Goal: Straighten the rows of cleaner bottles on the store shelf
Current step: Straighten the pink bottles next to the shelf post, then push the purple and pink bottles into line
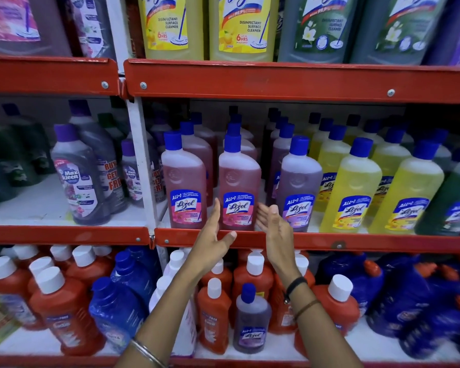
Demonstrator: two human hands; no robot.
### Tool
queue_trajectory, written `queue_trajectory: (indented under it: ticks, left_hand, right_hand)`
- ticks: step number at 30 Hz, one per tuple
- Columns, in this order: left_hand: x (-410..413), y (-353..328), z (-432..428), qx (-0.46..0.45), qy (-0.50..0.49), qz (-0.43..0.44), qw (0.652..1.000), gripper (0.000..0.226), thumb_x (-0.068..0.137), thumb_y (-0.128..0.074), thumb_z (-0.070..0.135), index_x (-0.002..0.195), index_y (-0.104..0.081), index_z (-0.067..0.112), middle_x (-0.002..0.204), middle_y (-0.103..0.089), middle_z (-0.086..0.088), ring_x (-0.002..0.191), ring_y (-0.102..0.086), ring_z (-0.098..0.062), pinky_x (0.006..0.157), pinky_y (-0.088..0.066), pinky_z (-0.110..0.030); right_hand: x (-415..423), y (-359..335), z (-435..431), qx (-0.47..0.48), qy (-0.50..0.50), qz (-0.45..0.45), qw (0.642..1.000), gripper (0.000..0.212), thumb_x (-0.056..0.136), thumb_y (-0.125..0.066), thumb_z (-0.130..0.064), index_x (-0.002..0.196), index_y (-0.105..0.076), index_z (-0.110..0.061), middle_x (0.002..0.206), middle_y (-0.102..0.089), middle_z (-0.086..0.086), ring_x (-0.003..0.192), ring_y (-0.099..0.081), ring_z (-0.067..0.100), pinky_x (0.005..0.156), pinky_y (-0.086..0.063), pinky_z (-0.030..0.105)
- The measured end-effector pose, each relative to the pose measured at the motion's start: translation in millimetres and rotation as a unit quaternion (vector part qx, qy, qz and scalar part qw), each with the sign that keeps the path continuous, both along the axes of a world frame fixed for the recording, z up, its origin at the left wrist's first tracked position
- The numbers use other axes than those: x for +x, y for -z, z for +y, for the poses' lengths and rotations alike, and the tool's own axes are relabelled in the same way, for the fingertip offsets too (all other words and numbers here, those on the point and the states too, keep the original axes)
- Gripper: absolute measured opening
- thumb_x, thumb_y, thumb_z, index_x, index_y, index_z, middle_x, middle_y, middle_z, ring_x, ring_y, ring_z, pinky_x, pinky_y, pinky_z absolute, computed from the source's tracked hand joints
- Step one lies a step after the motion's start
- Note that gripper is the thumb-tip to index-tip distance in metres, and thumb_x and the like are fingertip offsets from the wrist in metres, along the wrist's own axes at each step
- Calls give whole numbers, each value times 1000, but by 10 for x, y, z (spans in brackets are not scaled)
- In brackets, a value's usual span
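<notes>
Now both open hands, left hand (212, 236) and right hand (275, 229), are flanking the pink bottle (239, 187), gripping nothing; a careless nudge risks toppling the purple bottle (298, 187).

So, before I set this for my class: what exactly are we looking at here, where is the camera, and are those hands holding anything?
There is only one picture, taken by a wide-angle camera worn on a person's head, looking forward and down at their own bare hands. No machine is involved.

In front is a red metal store shelf packed with rows of cleaner bottles. The left hand and right hand are both open, palms facing each other, on either side of a pink plastic Lizol bottle with a blue cap at the front of the middle shelf. Neither hand has closed a grip on it; I cannot tell whether the fingertips touch it. To its right stand a purple Lizol bottle and yellow Lizol bottles. Red bottles with white caps fill the shelf below.
</notes>
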State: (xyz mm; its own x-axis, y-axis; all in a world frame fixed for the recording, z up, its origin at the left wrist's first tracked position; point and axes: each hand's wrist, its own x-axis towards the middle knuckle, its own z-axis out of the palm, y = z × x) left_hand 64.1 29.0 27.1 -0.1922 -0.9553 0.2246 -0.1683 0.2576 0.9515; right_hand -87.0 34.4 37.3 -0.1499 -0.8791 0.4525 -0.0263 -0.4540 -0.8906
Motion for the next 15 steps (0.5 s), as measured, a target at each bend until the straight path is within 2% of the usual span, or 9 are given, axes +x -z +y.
queue_trajectory:
  ticks: [2, 4, 5, 7, 9, 11, 14, 15]
  left_hand:
    - [-66, 15, 46, -36, -72, -2, 997, 75, 91, -59, 11, 149, -16, 33, 147, -36, 6, 132, -39, -6, 106, -38, -27]
    - [-182, 14, 138, -102, -174, 15, 979, 56, 90, -59, 11, 139, -37, 27, 139, -44, 0, 126, -45, -8, 102, -42, -20]
    - [-260, 3, 191, -146, -205, 19, 968, 46, 90, -58, 10, 132, -45, 24, 133, -47, -1, 123, -48, -8, 103, -43, -23]
    - [-458, -45, 284, -208, -190, 19, 959, 37, 87, -55, 11, 121, -53, 23, 124, -52, -1, 119, -51, -10, 105, -44, -32]
    - [-670, -77, 293, -207, -111, 14, 972, 42, 85, -53, 13, 124, -51, 25, 128, -52, 0, 123, -50, -9, 106, -43, -33]
    - [-854, -86, 231, -163, -49, -8, 985, 54, 84, -53, 19, 136, -40, 28, 143, -43, 1, 133, -40, -7, 111, -38, -34]
    - [-1022, -70, 120, -90, -4, -27, 996, 70, 84, -55, 25, 145, -23, 37, 154, -28, 6, 142, -27, -8, 115, -32, -40]
    - [-1042, -60, 93, -74, 7, -22, 997, 72, 85, -55, 22, 143, -21, 44, 153, -28, 9, 141, -28, -7, 115, -32, -38]
  right_hand:
    - [-93, 47, 55, -36, 35, -14, 999, 61, 82, -34, -73, 111, -61, -27, 111, -68, -2, 105, -65, 8, 88, -51, 21]
    - [-235, 64, 141, -106, 100, -48, 988, 57, 88, -37, -64, 112, -61, -18, 112, -67, 5, 107, -64, 18, 91, -51, 28]
    - [-322, 72, 167, -132, 133, -66, 980, 53, 90, -38, -57, 112, -60, -15, 112, -66, 8, 107, -63, 20, 92, -50, 31]
    - [-494, 72, 170, -151, 164, -86, 971, 52, 92, -39, -50, 117, -56, -8, 117, -61, 11, 112, -58, 19, 95, -47, 29]
    - [-616, 53, 144, -135, 154, -71, 976, 64, 90, -38, -56, 128, -48, -5, 130, -53, 9, 122, -51, 12, 99, -41, 18]
    - [-678, 34, 103, -95, 128, -32, 987, 82, 83, -35, -71, 139, -37, -11, 143, -41, 0, 132, -39, 2, 103, -34, 12]
    - [-764, 71, 16, -39, 83, -3, 996, 101, 70, -30, -87, 144, -27, -19, 142, -35, -18, 124, -36, -18, 101, -32, 6]
    - [-812, 98, -30, -28, 75, -2, 997, 100, 69, -30, -87, 144, -30, -20, 141, -38, -17, 123, -39, -16, 103, -34, 11]
